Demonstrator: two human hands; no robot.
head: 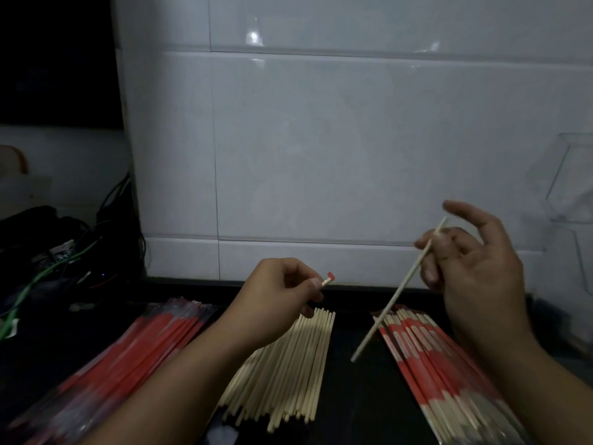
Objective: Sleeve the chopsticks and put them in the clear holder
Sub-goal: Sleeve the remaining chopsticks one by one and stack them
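the left hand (282, 290) pinches a red-tipped sleeve end (329, 279) between thumb and curled fingers, just above the pile of bare chopsticks (282, 367) on the dark counter (359, 390). the right hand (471, 268), to the right of that pile, holds a single bare chopstick (399, 289) slanted, its lower end over the counter beside the pile. red sleeves (128, 351) lie left of the pile, sleeved chopsticks (433, 361) right of it. the clear holder (571, 184) hangs on the tiled wall (321, 139), up right of the pile.
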